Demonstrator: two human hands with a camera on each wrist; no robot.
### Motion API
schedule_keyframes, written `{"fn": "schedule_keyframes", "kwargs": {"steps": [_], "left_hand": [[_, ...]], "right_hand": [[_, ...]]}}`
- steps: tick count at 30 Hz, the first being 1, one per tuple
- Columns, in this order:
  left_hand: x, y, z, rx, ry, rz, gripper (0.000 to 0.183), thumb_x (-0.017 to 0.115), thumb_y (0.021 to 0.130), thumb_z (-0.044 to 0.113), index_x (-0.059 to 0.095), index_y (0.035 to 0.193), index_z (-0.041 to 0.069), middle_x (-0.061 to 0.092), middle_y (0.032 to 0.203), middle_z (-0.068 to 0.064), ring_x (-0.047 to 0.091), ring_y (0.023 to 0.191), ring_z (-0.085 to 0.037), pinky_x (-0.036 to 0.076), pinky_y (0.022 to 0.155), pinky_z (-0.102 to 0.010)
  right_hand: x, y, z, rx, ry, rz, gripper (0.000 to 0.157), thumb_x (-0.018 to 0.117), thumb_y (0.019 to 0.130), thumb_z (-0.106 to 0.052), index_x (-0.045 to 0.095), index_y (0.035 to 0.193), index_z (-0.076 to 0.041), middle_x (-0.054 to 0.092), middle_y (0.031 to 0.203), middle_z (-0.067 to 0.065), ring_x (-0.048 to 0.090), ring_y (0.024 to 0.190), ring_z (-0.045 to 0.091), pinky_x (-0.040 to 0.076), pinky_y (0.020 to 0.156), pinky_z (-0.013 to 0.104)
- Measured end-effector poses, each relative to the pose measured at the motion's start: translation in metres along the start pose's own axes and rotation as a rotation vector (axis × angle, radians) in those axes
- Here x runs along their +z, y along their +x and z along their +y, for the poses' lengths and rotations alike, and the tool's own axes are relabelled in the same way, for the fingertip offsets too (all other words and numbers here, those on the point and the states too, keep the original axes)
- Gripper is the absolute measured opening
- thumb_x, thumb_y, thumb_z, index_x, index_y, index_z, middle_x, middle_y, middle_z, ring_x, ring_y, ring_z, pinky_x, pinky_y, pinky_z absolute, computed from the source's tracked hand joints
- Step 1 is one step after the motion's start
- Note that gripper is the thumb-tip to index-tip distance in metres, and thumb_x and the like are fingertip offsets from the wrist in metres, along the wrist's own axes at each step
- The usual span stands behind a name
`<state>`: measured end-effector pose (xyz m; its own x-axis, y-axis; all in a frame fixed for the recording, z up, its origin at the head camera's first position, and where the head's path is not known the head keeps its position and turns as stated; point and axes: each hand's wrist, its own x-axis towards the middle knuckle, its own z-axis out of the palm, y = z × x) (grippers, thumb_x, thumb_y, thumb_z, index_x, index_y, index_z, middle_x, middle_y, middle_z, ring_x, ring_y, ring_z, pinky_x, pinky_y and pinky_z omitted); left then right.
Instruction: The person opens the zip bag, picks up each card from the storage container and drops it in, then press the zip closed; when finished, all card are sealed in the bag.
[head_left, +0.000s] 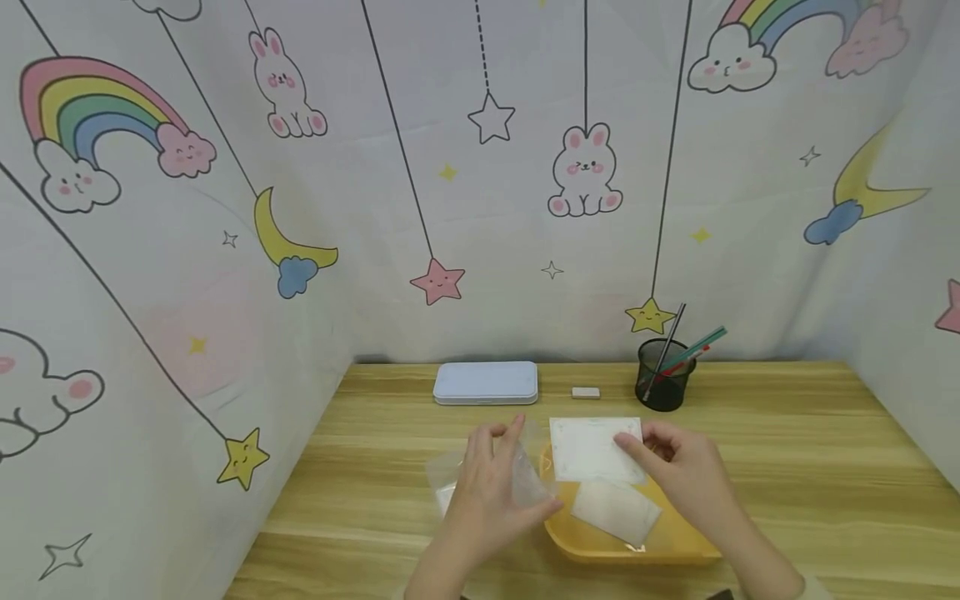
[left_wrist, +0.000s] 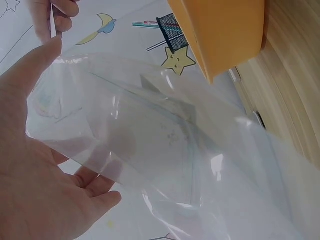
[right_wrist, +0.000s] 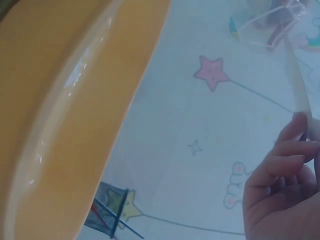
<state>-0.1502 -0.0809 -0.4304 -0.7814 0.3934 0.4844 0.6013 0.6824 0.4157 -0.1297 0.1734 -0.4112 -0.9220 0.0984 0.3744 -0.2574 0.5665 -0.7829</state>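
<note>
The right hand [head_left: 686, 467] pinches a white card [head_left: 587, 454] above the far left corner of the tray [head_left: 678, 537]; its faint print is illegible. Apart from it, the left hand [head_left: 487, 492] holds a clear bag [left_wrist: 160, 150]. Another card [head_left: 615, 515] lies in the tray. Along the tabletop's [head_left: 802, 467] far edge sit a case [head_left: 486, 383], an eraser [head_left: 586, 392] and, farther right, a pen cup [head_left: 658, 390].

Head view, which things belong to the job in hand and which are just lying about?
Likely in the job:
white card, held by right hand
clear plastic bag, held by left hand
yellow tray
pale sheet in the tray

Lying about:
white case
small white block
black mesh cup
</note>
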Motion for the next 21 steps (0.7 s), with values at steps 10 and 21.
{"fn": "schedule_keyframes", "kwargs": {"steps": [10,21], "left_hand": [[0.0026,0.0003,0.0037,0.022,-0.001,0.002,0.107,0.083,0.064,0.053,0.032,0.150,0.016,0.040,0.124,-0.008,0.039,0.113,-0.018,0.042,0.092,-0.037],[0.0040,0.0000,0.0065,0.068,0.018,0.009,0.106,0.078,0.067,0.059,0.032,0.150,0.012,0.040,0.126,-0.009,0.040,0.114,-0.019,0.042,0.091,-0.034]], "right_hand": [[-0.0040,0.0046,-0.0044,0.022,-0.017,-0.136,0.025,0.072,0.085,-0.038,0.065,0.071,-0.017,0.039,0.053,-0.007,0.034,0.050,0.007,0.030,0.045,0.024],[-0.0054,0.0059,-0.0106,0.018,-0.036,-0.200,0.028,0.071,0.085,-0.040,0.063,0.070,-0.018,0.039,0.054,-0.008,0.034,0.051,0.006,0.030,0.046,0.023]]}}
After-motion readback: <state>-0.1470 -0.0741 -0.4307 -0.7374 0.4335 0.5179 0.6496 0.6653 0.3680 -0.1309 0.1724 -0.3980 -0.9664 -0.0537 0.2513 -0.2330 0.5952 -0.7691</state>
